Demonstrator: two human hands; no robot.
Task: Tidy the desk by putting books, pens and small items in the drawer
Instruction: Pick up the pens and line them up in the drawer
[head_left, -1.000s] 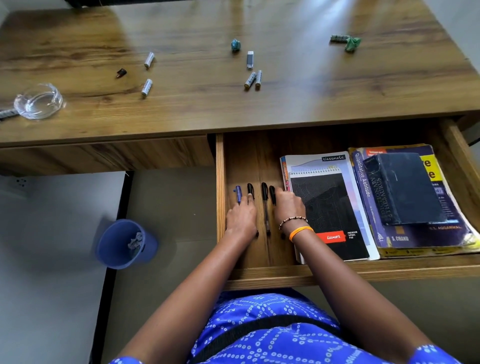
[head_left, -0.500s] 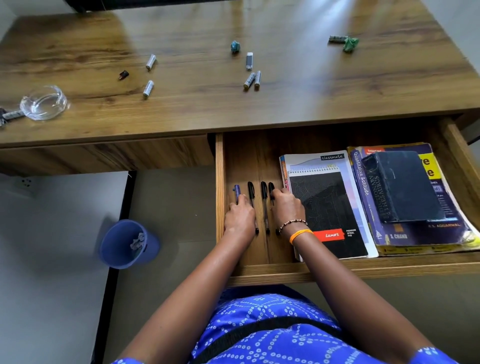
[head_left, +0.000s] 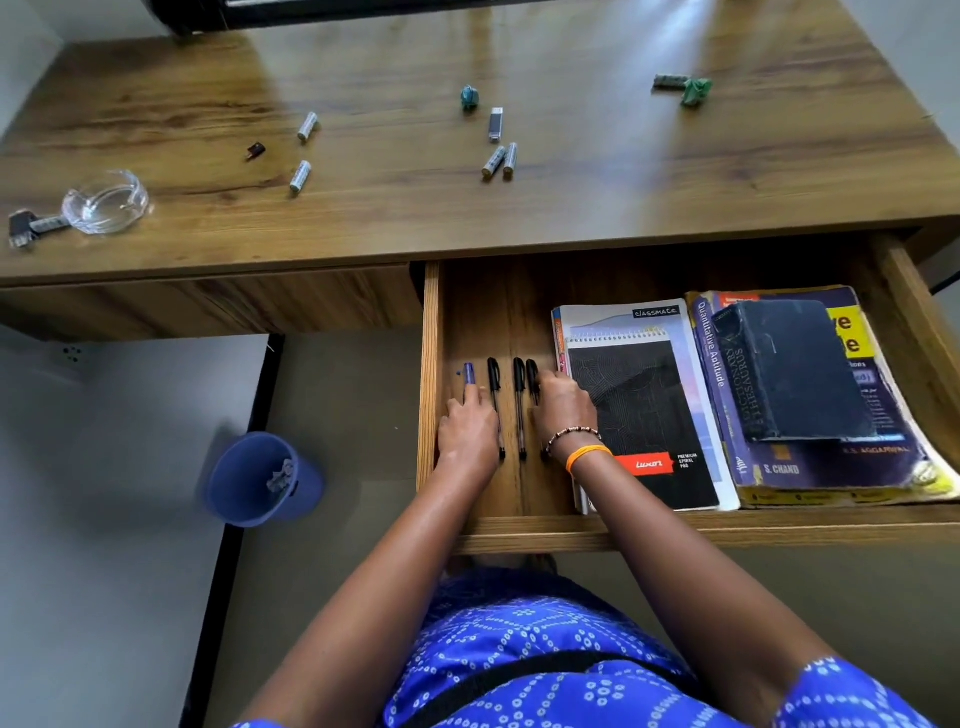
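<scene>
The wooden drawer (head_left: 431, 364) is pulled out below the desktop. On its left floor lie a blue pen (head_left: 469, 373) and three black pens (head_left: 493, 376) side by side. My left hand (head_left: 467, 431) lies palm down with its fingers on the blue pen. My right hand (head_left: 563, 410) has its fingers curled on the rightmost black pen (head_left: 532, 374). To the right in the drawer are a black spiral pad (head_left: 644, 415) on a notebook, and a dark dictionary (head_left: 795, 364) on a purple book (head_left: 722, 374).
On the desktop (head_left: 571, 208) lie several batteries (head_left: 307, 126), a USB stick (head_left: 495, 123), a teal item (head_left: 469, 97), green items (head_left: 693, 91), a small black piece (head_left: 255, 151) and a glass ashtray (head_left: 106, 202). A blue bin (head_left: 260, 478) stands on the floor at the left.
Both hands have slid a little deeper into the drawer along the pens. The pens and books lie where they were.
</scene>
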